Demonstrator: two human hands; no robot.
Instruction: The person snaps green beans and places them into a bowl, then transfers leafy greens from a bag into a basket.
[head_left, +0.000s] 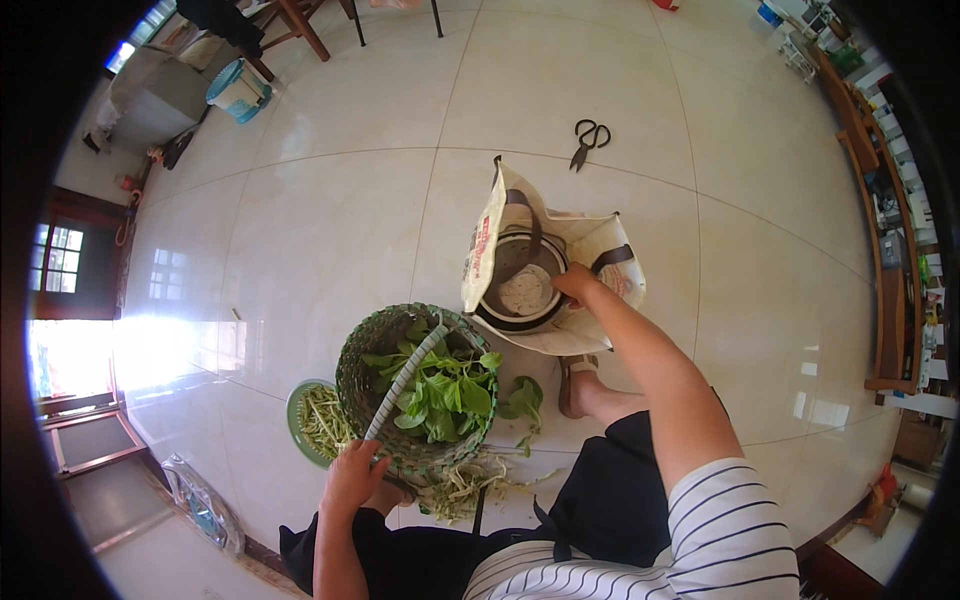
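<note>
My right hand (577, 283) reaches into an open woven shopping bag (480, 259) and touches the rim of a round metal pot (517, 251). Inside the pot lies a pale, roundish thing (526, 291) that I cannot name surely. The fingertips are partly hidden. My left hand (355, 469) is at the lower end of the wrapped handle (405, 379) of a green woven basket (358, 339); whether it grips the handle is unclear. Green leafy vegetables (450, 397) fill part of the basket. A green plastic colander (295, 420) with cut stems (322, 420) stands to its left.
Black-handled scissors (589, 142) lie on the tiled floor beyond the bag. A loose leafy sprig (523, 401) and a heap of trimmed roots and stems (469, 487) lie beside the basket. A blue and white bucket (238, 90) stands at the upper left, wooden shelving (892, 285) at the right.
</note>
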